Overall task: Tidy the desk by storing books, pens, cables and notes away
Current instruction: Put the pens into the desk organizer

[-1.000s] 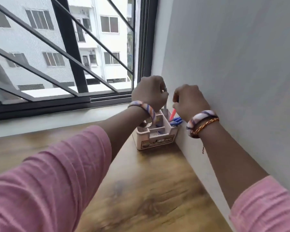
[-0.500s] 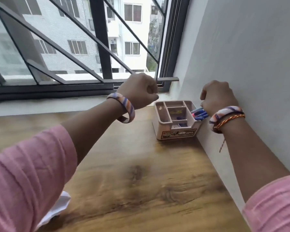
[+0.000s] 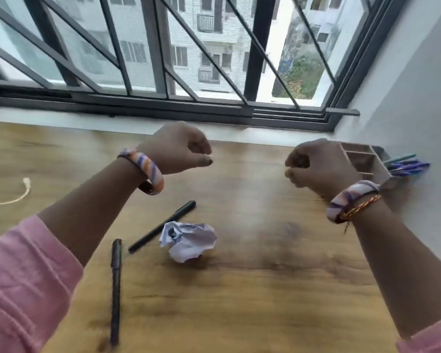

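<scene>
Fingers loosely curled on left hand [image 3: 177, 149] and right hand [image 3: 316, 166], both w/ nothing held, raised above bench [image 3: 265, 289]. Two black pens [image 3: 116, 291] + crumpled note [image 3: 187, 240] lying below; organiser [image 3: 362, 161] w/ pens far right corner.

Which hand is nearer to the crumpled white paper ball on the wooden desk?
Left. The left hand is up and slightly left of the crumpled white paper ball; the right hand is farther off, to its upper right, by the beige desk organiser.

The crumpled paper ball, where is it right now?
In the head view, the crumpled paper ball lies mid-desk, touching the nearer end of a slanted black pen, below the left hand.
</scene>
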### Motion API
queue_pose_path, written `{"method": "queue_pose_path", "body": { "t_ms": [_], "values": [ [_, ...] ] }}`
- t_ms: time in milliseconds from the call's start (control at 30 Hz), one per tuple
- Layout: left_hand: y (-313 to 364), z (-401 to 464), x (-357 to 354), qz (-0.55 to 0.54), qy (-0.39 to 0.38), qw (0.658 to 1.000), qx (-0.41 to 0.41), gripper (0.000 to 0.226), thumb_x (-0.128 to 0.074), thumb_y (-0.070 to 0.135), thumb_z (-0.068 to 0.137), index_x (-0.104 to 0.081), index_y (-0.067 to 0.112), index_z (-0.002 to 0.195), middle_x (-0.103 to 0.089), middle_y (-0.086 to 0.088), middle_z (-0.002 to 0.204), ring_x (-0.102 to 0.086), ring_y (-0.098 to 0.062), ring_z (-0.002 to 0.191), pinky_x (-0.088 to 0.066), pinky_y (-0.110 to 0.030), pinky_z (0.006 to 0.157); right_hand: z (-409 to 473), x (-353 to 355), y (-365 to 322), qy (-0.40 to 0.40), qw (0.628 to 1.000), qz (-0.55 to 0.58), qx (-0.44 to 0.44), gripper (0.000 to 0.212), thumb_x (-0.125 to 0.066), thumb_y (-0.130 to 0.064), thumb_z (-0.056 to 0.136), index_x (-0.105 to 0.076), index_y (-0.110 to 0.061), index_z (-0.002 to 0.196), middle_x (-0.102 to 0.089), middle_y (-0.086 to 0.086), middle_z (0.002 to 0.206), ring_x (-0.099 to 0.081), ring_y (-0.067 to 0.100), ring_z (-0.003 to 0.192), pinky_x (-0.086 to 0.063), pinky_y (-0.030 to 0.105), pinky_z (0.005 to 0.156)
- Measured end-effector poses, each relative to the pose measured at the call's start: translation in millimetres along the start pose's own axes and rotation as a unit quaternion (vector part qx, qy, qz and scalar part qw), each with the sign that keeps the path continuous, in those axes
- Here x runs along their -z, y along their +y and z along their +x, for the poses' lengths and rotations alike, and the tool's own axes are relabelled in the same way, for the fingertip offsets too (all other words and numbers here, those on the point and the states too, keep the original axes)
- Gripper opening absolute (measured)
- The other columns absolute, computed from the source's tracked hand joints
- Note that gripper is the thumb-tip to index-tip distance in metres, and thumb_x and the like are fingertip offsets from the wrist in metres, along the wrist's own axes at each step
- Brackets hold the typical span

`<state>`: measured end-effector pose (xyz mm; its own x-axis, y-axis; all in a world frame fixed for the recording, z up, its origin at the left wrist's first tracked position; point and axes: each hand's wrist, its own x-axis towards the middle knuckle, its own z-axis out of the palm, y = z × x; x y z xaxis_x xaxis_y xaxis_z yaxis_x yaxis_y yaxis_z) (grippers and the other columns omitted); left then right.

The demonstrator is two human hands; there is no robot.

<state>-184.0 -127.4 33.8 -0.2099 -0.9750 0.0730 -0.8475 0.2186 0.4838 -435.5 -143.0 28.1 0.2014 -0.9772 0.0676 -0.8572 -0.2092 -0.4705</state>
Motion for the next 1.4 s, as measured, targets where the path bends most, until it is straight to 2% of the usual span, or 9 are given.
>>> {"method": "queue_pose_path", "body": {
  "t_ms": [100, 267, 400, 533, 733, 900, 1067, 1200, 1400],
  "values": [
    [-45.8, -41.0, 21.0, 0.009, -0.015, 0.998, 0.057, 0.023, -0.069, 0.028, 0.08, -0.069, 0.014, 0.099, -0.069, -0.001, 0.089, -0.06, -0.004, 0.076, -0.043, -0.011, 0.065, -11.5, -54.9, -43.4, -0.083, 0.994, 0.023, 0.073, 0.011, -0.068, -0.007, 0.08, -0.07, -0.008, 0.09, -0.065, 0.003, 0.074, -0.064, 0.019, 0.065, -0.053, 0.023, 0.063],
    [-97.7, -111.7, 26.4, 0.012, -0.054, 0.982, 0.182, 0.023, -0.062, 0.032, 0.086, -0.067, 0.011, 0.077, -0.069, 0.001, 0.071, -0.058, -0.007, 0.056, -0.041, -0.014, 0.049, -13.4, -136.8, -114.3, -0.094, 0.978, -0.058, 0.179, 0.026, -0.058, -0.013, 0.088, -0.066, -0.029, 0.106, -0.065, -0.006, 0.105, -0.06, 0.015, 0.097, -0.051, 0.032, 0.079],
    [-110.5, -136.2, -14.5, 0.038, -0.14, 0.963, 0.226, 0.041, -0.055, 0.047, 0.087, -0.064, 0.007, 0.088, -0.071, -0.008, 0.091, -0.063, -0.018, 0.075, -0.044, -0.024, 0.06, 5.0, -156.6, -137.0, -0.11, 0.962, -0.212, 0.131, 0.041, -0.051, -0.002, 0.087, -0.063, -0.033, 0.111, -0.06, 0.0, 0.116, -0.059, 0.022, 0.103, -0.044, 0.03, 0.075],
    [-112.7, -132.6, -42.0, 0.082, -0.133, 0.968, 0.196, 0.051, -0.047, 0.058, 0.086, -0.052, 0.008, 0.099, -0.059, -0.008, 0.095, -0.058, -0.028, 0.095, -0.038, -0.029, 0.07, 0.8, -156.4, -142.0, -0.145, 0.951, -0.261, 0.083, 0.039, -0.048, 0.0, 0.086, -0.067, -0.028, 0.104, -0.063, 0.004, 0.114, -0.062, 0.025, 0.098, -0.048, 0.03, 0.073],
    [-118.4, -118.4, -37.6, 0.138, -0.14, 0.967, 0.159, 0.023, -0.055, 0.024, 0.084, -0.06, 0.008, 0.1, -0.062, -0.011, 0.109, -0.059, -0.029, 0.099, -0.039, -0.028, 0.07, 0.8, -148.5, -126.7, -0.143, 0.95, -0.272, 0.051, 0.026, -0.054, -0.004, 0.085, -0.065, -0.022, 0.101, -0.061, 0.005, 0.113, -0.061, 0.026, 0.097, -0.045, 0.027, 0.072],
    [-105.7, -98.7, 10.9, 0.123, -0.088, 0.979, 0.135, 0.021, -0.056, 0.028, 0.084, -0.058, 0.013, 0.098, -0.062, -0.005, 0.092, -0.061, -0.024, 0.094, -0.046, -0.028, 0.076, -2.4, -124.2, -98.4, -0.082, 0.982, -0.167, -0.024, 0.013, -0.061, -0.015, 0.085, -0.065, -0.026, 0.091, -0.063, 0.004, 0.106, -0.061, 0.024, 0.093, -0.048, 0.028, 0.077],
    [-40.9, -56.7, 55.0, 0.061, 0.052, 0.996, 0.033, 0.017, -0.063, 0.036, 0.082, -0.06, 0.019, 0.08, -0.059, 0.001, 0.082, -0.058, -0.02, 0.082, -0.046, -0.029, 0.072, -22.8, -60.2, -73.8, 0.026, 0.998, -0.035, -0.037, 0.014, -0.058, -0.005, 0.086, -0.071, -0.006, 0.093, -0.059, 0.001, 0.085, -0.054, 0.015, 0.08, -0.036, 0.017, 0.069],
    [18.5, -16.8, 52.3, -0.06, 0.132, 0.987, -0.064, 0.01, -0.069, 0.024, 0.078, -0.066, 0.016, 0.083, -0.064, -0.002, 0.072, -0.064, -0.021, 0.075, -0.05, -0.029, 0.072, -40.6, 7.6, -34.2, 0.155, 0.986, -0.042, -0.052, 0.013, -0.061, -0.009, 0.085, -0.073, -0.007, 0.089, -0.068, 0.003, 0.085, -0.059, 0.015, 0.081, -0.042, 0.021, 0.078],
    [114.6, 66.9, -0.8, -0.153, 0.205, 0.957, -0.139, 0.014, -0.072, 0.02, 0.072, -0.072, 0.015, 0.085, -0.072, -0.005, 0.081, -0.069, -0.019, 0.08, -0.054, -0.033, 0.078, -50.5, 83.2, 27.8, 0.357, 0.93, -0.07, -0.056, 0.002, -0.068, -0.004, 0.079, -0.07, -0.005, 0.08, -0.067, 0.004, 0.073, -0.054, 0.012, 0.065, -0.032, 0.005, 0.059]
  ]
}}
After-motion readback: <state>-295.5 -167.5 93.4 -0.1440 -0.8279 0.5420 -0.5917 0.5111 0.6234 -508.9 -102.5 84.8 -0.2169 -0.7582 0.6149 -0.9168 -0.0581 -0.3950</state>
